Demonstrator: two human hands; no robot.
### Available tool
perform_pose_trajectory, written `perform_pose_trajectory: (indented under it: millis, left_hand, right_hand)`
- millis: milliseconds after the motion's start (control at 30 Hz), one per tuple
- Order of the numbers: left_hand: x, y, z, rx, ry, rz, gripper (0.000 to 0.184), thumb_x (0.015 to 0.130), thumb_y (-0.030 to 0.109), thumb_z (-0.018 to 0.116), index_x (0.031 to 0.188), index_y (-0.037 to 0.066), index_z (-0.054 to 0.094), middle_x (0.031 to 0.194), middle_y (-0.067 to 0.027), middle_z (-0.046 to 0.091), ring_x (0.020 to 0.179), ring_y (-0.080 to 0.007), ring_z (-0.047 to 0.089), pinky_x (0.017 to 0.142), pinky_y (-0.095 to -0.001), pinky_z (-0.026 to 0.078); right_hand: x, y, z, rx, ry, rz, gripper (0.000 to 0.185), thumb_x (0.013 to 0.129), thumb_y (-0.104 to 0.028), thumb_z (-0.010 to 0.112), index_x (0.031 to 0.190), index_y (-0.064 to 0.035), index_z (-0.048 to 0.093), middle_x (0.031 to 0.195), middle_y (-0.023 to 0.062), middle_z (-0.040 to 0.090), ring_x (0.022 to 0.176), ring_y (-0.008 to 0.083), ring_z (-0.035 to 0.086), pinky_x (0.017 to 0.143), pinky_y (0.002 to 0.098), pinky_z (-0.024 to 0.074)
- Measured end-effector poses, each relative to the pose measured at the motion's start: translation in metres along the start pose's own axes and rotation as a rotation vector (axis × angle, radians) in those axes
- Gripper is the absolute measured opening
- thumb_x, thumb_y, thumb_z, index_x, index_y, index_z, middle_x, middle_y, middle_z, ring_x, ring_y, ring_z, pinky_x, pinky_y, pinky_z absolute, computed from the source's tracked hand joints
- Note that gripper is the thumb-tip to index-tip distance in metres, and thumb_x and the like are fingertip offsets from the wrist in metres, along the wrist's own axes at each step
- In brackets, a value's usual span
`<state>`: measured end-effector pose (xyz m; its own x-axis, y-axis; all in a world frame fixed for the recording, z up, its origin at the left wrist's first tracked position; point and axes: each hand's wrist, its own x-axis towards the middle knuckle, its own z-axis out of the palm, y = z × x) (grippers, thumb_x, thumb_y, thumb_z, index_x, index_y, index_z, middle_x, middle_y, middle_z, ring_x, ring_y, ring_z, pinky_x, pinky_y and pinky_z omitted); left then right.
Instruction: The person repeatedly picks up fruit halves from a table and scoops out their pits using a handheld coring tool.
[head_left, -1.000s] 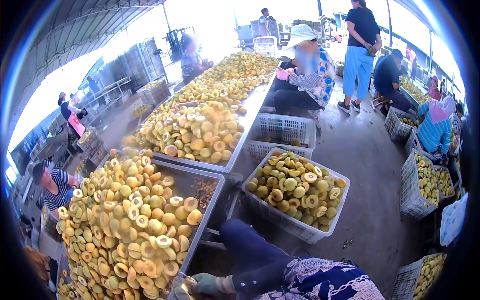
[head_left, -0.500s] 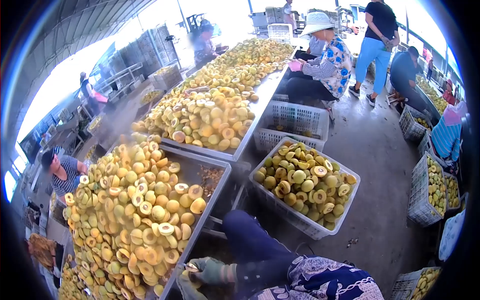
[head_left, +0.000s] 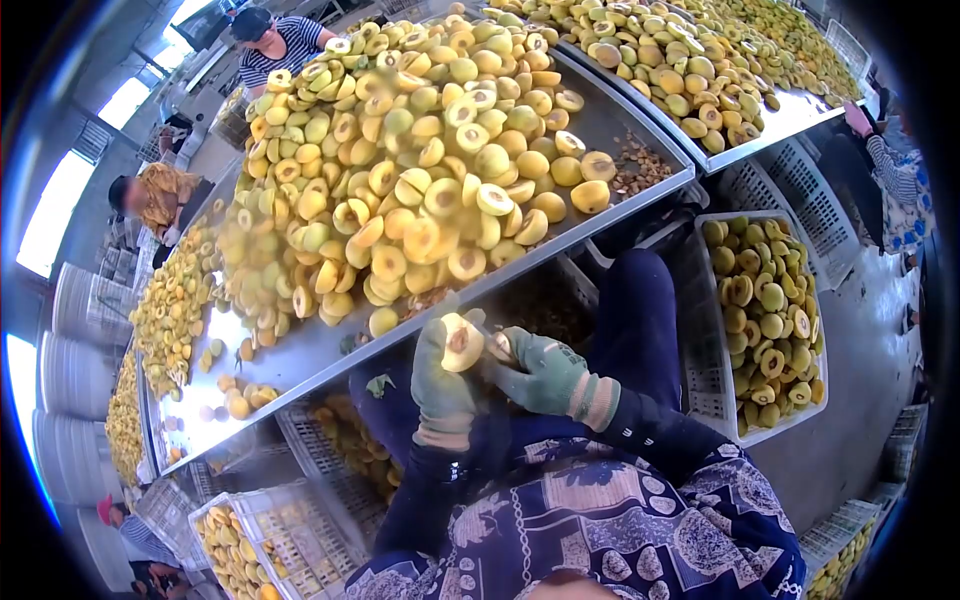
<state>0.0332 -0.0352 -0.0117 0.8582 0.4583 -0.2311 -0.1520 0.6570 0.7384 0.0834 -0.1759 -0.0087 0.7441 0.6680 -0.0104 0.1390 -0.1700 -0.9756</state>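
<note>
The left hand is grasping a fruit half, cut face showing, near the edge of the table. The right hand is pinching a small object (too blurred to name) just beside it. Unlike half a second ago, the view is pointing lower, and both hands are showing well inside it.
</note>
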Motion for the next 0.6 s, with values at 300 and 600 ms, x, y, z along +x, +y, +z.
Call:
perform_pose_trajectory:
  millis: [300, 600]
  left_hand:
    - [-0.005, -0.008, 0.001, 0.192, 0.030, 0.240, 0.040, 0.097, 0.027, 0.048, 0.126, -0.001, 0.054, 0.117, -0.0154, 0.062, 0.101, -0.0216, 0.060, 0.089, -0.0327, 0.049]
    - [0.000, 0.000, -0.030, 0.158, -0.074, 0.189, 0.035, 0.095, 0.017, 0.048, 0.120, -0.006, 0.057, 0.122, -0.0173, 0.061, 0.100, -0.0288, 0.065, 0.086, -0.0352, 0.054]
  right_hand:
    - [-0.001, 0.005, 0.022, -0.210, 0.002, -0.018, 0.030, 0.085, -0.028, 0.066, 0.106, -0.0080, 0.059, 0.092, 0.0189, 0.068, 0.085, 0.0375, 0.066, 0.076, 0.0431, 0.0510]
    - [0.008, 0.012, 0.030, -0.234, -0.199, -0.008, 0.032, 0.087, -0.029, 0.064, 0.110, -0.0073, 0.059, 0.096, 0.0190, 0.068, 0.089, 0.0375, 0.065, 0.078, 0.0435, 0.0512]
